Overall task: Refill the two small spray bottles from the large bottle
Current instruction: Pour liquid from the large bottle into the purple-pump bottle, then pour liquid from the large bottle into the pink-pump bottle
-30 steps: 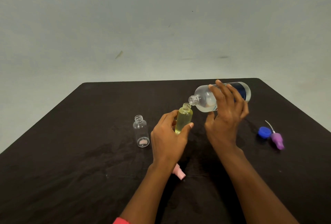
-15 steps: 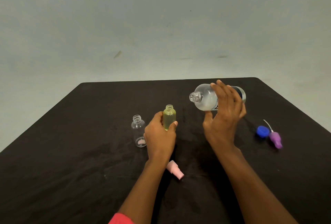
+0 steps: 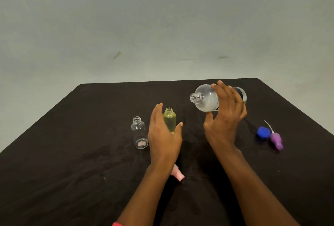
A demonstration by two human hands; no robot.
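The yellow bottle [image 3: 169, 120] stands upright and uncapped on the dark worktop [image 3: 72, 153], and it looks filled almost to its shoulder, so I judge that the first refill is done. The left hand [image 3: 163, 135] is around it with straight fingers and the thumb on the other side; its grip is released, and I cannot tell if any finger touches the glass. Just left of the yellow bottle stands the empty small bottle [image 3: 139, 132], also open at the top. Up and to the right of the yellow bottle, the right hand [image 3: 226, 117] has its grip closed around the large bottle [image 3: 206, 99], which lies nearly level in the air with its open mouth pointing towards the yellow bottle. A pink spray cap [image 3: 178, 175] lies nearer to the person than the yellow bottle, and well to its right lie a blue cap [image 3: 263, 132] and a purple spray head [image 3: 276, 140], just beside each other. The step in hand is probably the second refill. To do it well, the left hand should hold the empty small bottle low on its body and keep it straight. The large bottle should travel with its mouth a little raised, then tip slowly above the narrow neck, so that a thin stream goes in and stops below the thread.
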